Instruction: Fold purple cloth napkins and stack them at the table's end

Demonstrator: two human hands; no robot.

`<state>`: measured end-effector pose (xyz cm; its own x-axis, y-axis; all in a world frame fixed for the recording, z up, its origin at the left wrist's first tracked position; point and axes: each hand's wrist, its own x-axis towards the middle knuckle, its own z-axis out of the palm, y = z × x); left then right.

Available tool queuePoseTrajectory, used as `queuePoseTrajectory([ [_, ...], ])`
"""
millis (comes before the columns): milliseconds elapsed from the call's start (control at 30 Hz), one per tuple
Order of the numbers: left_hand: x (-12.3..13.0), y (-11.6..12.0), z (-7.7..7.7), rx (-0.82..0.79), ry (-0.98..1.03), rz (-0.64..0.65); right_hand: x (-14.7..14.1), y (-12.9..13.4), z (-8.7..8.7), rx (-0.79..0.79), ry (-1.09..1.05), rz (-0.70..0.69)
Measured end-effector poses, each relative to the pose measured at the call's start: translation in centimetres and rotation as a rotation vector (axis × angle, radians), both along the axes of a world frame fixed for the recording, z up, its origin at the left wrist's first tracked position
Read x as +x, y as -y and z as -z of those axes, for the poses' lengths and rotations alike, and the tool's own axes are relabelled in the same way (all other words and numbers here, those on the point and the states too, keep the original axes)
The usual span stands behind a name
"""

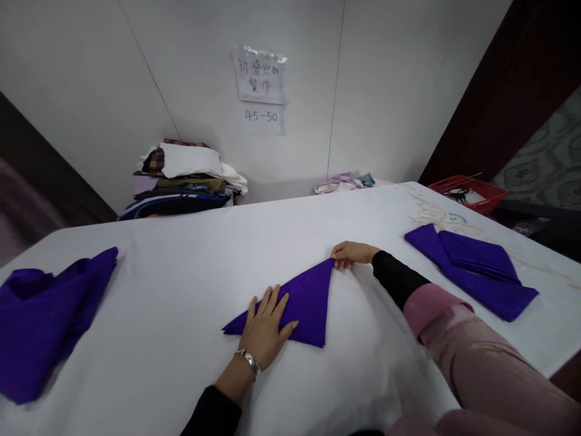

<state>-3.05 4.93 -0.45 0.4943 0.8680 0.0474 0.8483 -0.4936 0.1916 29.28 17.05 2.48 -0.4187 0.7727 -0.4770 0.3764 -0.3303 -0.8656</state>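
A purple cloth napkin [308, 306], folded into a triangle, lies on the white-covered table in front of me. My left hand [267, 327] rests flat on its left half with the fingers spread. At the napkin's upper right corner, my right hand [351, 254] pinches the tip between thumb and fingers. Part of the napkin's lower left edge is hidden beneath my left hand.
Crumpled purple cloth [45, 327] lies at the table's left. Folded purple cloths [472, 266] lie at the right. Stacked clothes [186, 178], a smaller fabric pile [342, 183] and a red basket [490, 195] stand beyond the white tablecloth [172, 272].
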Motion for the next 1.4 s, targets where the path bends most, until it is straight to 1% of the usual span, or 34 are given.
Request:
queuePoseTrajectory([
  [200,0.0,0.0,0.0,0.015,0.016,0.005,-0.1,-0.5,0.0,0.062,0.054,-0.005],
  [400,0.0,0.0,-0.1,-0.007,0.008,0.006,-0.3,-0.8,0.3,0.126,0.108,0.037],
  [667,0.0,0.0,-0.1,0.005,0.01,0.005,-0.9,-0.3,-0.1,0.228,0.244,0.069],
  [867,0.0,0.0,0.0,0.008,0.013,0.006,-1.8,0.1,-0.2,0.367,0.417,0.078],
  [1000,0.1,0.0,-0.1,-0.002,0.003,0.003,-2.1,0.5,0.0,0.512,0.526,0.1],
  [1100,0.1,0.0,-0.2,-0.015,-0.006,0.002,-2.1,0.9,0.4,0.608,0.589,0.143],
  [1400,0.2,-0.1,-0.2,-0.026,-0.009,-0.008,-2.1,2.4,1.7,0.738,0.694,0.288],
])
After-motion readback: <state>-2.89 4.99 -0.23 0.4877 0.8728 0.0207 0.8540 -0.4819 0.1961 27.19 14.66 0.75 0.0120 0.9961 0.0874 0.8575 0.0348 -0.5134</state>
